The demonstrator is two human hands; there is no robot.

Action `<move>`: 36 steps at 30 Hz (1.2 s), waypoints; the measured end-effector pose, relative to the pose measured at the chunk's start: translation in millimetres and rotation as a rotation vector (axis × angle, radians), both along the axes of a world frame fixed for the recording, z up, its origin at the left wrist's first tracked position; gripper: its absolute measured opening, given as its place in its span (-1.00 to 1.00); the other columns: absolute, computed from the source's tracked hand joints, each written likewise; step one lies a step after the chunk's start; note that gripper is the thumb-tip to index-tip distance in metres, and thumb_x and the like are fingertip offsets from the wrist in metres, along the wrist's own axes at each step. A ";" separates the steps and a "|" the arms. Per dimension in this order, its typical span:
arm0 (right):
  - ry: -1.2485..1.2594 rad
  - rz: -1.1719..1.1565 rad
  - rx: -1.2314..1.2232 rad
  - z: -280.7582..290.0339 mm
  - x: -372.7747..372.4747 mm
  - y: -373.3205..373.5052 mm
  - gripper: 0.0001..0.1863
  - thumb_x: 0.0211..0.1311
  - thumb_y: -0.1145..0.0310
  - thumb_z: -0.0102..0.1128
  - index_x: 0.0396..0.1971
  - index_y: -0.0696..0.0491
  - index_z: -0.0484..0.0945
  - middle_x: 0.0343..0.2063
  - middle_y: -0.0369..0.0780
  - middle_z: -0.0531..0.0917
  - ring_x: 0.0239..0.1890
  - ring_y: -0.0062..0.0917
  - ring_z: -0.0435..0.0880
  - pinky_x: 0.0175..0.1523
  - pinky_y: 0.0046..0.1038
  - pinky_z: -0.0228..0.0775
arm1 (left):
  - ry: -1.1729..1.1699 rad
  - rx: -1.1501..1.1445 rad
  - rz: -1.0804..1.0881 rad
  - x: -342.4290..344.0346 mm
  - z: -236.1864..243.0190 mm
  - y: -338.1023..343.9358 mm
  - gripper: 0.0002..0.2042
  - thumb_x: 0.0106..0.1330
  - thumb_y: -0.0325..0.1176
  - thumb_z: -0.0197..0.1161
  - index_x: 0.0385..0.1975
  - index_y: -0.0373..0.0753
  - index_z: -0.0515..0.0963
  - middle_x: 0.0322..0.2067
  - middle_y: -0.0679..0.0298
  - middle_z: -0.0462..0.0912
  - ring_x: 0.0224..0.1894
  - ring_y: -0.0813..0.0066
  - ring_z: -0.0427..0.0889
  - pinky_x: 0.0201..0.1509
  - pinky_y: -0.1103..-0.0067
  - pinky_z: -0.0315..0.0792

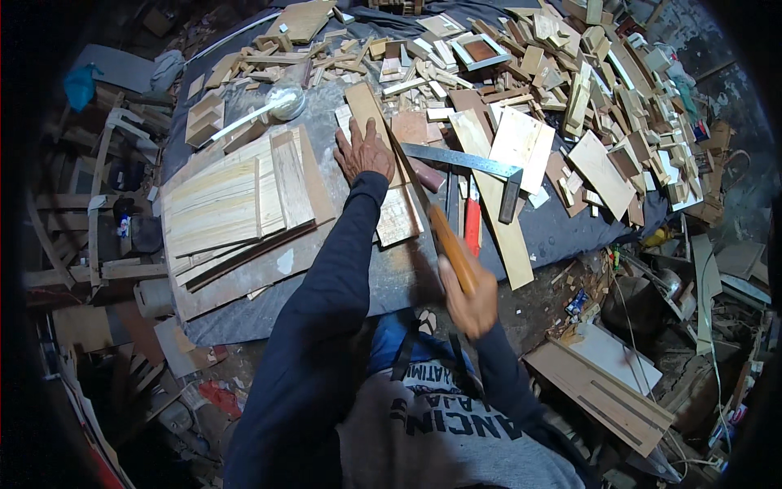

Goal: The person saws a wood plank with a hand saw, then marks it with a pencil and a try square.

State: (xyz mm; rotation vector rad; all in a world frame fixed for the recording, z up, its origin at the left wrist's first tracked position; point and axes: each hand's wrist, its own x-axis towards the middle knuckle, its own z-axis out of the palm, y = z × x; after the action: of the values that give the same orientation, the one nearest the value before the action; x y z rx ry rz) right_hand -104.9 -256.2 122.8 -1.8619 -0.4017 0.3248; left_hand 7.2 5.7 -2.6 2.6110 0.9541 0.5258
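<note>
Nearest the lens, a grey printed shirt and two dark blue sleeves are seen rising from the lower edge. A handsaw is gripped by the right hand, whose fingers are wrapped tight round its orange-brown wooden handle, the thin blade running away toward the upper left. The left hand is laid flat, fingers spread, closed on nothing, pressing a narrow pale board down onto the cloth-covered bench.

The sawing stroke itself is judged to be in hand; steady downward pressure on the board and a straight pull along the blade's line are what the next move calls for, with the fingers kept clear of the teeth.

A steel try square lies just beside the blade, a red-handled tool near it. Smooth planed panels are stacked to the left; rough blocky offcuts are heaped across the far right.
</note>
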 end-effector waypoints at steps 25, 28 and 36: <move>-0.052 -0.011 -0.002 -17.1 26.5 25.2 -0.56 0.33 0.38 0.12 0.15 0.26 0.42 -0.15 0.01 0.68 -0.22 -0.44 0.72 -0.13 -0.46 0.52 | -0.028 0.011 -0.053 11.9 5.6 -7.6 -0.50 0.29 -0.24 0.02 0.28 0.06 0.36 0.39 0.13 0.12 0.41 -0.16 -0.04 0.43 -0.01 -0.14; -0.106 -0.006 0.039 -5.9 -3.9 0.4 -0.56 0.33 0.39 0.12 0.16 0.26 0.43 -0.12 0.03 0.67 -0.18 -0.45 0.70 -0.10 -0.45 0.52 | -0.021 -0.008 0.012 0.4 -3.9 5.2 -0.50 0.29 -0.24 0.03 0.28 0.05 0.35 0.39 0.12 0.11 0.42 -0.17 -0.07 0.43 -0.03 -0.16; -0.058 -0.007 0.054 -1.8 7.9 6.4 -0.57 0.33 0.39 0.12 0.13 0.26 0.44 -0.13 0.06 0.66 -0.15 -0.42 0.70 -0.06 -0.47 0.50 | -0.020 0.025 -0.028 2.4 -4.0 2.5 -0.49 0.31 -0.21 0.01 0.31 0.05 0.32 0.41 0.12 0.08 0.42 -0.17 -0.07 0.43 -0.02 -0.17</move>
State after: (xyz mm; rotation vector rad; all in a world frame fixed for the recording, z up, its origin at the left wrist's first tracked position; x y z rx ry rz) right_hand -96.9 -249.7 121.0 -1.8228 -0.4393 0.2533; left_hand 9.6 8.2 -6.6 2.6324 0.9086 0.5594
